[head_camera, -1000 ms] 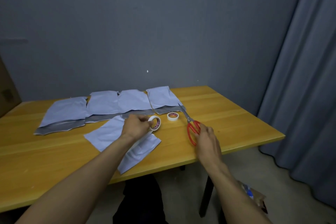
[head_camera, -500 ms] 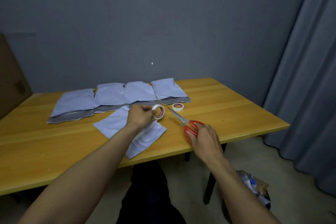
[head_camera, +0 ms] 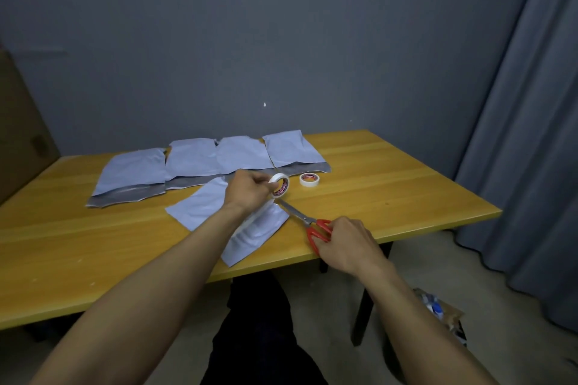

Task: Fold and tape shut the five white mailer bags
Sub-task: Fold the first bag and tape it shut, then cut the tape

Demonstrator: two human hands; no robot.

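From the head view, a yellow wooden tabletop [head_camera: 391, 184] stands against a grey wall, with a grey curtain [head_camera: 531, 134] hanging at the right. Along the far side lies a row of four white mailer bags [head_camera: 244, 155], edge to edge, their grey flaps open toward the person. A fifth mailer bag [head_camera: 203, 206] lies nearer, at an angle, partly under the left forearm.

The left hand [head_camera: 250, 189] is raised just above this fifth bag, its fingers curled round a white tape roll [head_camera: 280, 185] and pinching it by the rim. A pale strip may run from the roll down to the bag, though it is too faint to be sure.

The right hand [head_camera: 344, 241] sits near the tabletop's front edge, fingers curled into the red handles of the scissors [head_camera: 305, 219]. The blades lie together and point up toward the held roll, their tips just below it.

A second tape roll [head_camera: 309, 180] lies flat just right of the held one, beside the rightmost bag's flap. A cardboard box [head_camera: 18, 134] leans at the far left.
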